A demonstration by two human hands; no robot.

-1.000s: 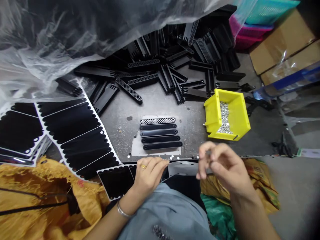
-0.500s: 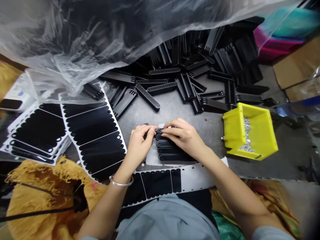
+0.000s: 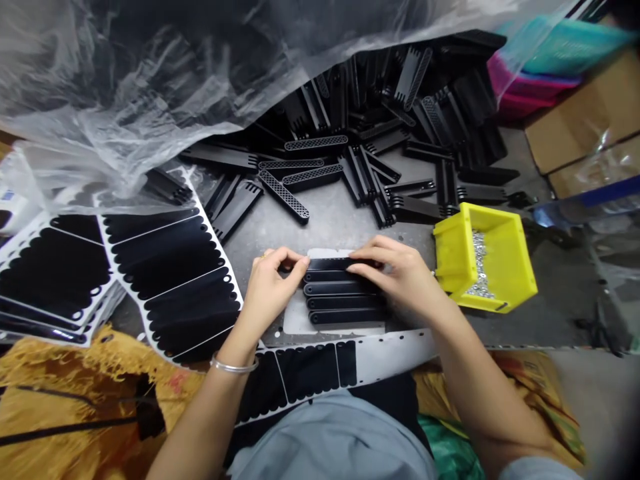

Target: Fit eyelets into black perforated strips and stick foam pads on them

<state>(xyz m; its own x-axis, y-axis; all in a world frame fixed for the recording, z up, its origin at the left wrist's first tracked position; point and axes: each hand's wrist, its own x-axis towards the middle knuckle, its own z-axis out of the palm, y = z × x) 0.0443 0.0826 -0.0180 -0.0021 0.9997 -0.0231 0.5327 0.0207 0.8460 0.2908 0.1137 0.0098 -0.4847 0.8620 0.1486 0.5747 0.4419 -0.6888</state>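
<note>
Several black plastic bars [image 3: 345,302] with rounded ends lie side by side on a white sheet [image 3: 296,320] in front of me. At the far side of this row, the topmost black bar [image 3: 329,264] runs between my hands. My left hand [image 3: 270,287] pinches its left end with thumb and fingertips. Farther along the same bar, my right hand [image 3: 400,273] has thumb and fingers closed on it, hiding its right part. Whether a thin sticker lies on its surface, I cannot tell. A strip of black stickers [image 3: 307,370] on white backing lies nearest my body.
Loose black plastic pieces [image 3: 365,173] are heaped at the back, partly under clear plastic film [image 3: 150,87]. Sheets of black stickers [image 3: 175,260] lie on the left. A yellow bin [image 3: 454,260] with small metal parts [image 3: 480,267] stands right. Cardboard boxes [image 3: 585,113] are beyond.
My right hand has moved right along the topmost bar, away from its left end. My left hand stays at that end. The whole view has shifted slightly.
</note>
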